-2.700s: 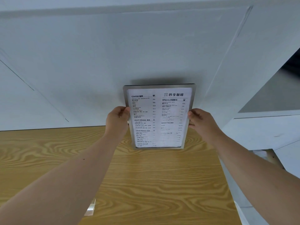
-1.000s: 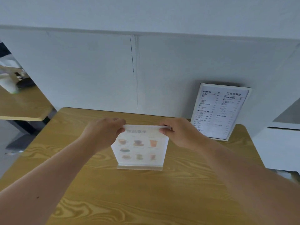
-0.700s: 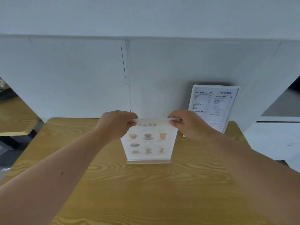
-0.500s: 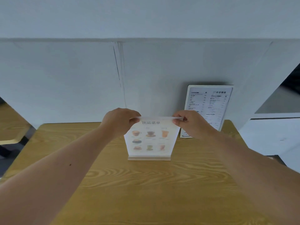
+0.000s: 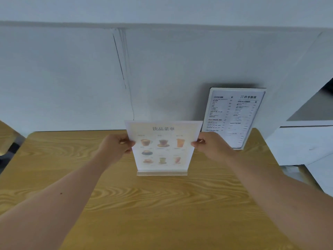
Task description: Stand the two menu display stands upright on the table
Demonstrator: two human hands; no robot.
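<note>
Here the wooden desk (image 5: 162, 204) runs up to a pale wall (image 5: 72, 78), and two menu stands are on it, no more. The larger text menu stand (image 5: 232, 118) is upright at the back right, against the wall. The smaller drinks menu stand (image 5: 163, 147) stands mid-desk on its wooden base (image 5: 161, 173), long axis vertical, directly between the two hands. The left hand (image 5: 115, 147) pinches its left edge, the right hand (image 5: 210, 145) its right edge, both equally near. Letting go looks like all that remains.
</note>
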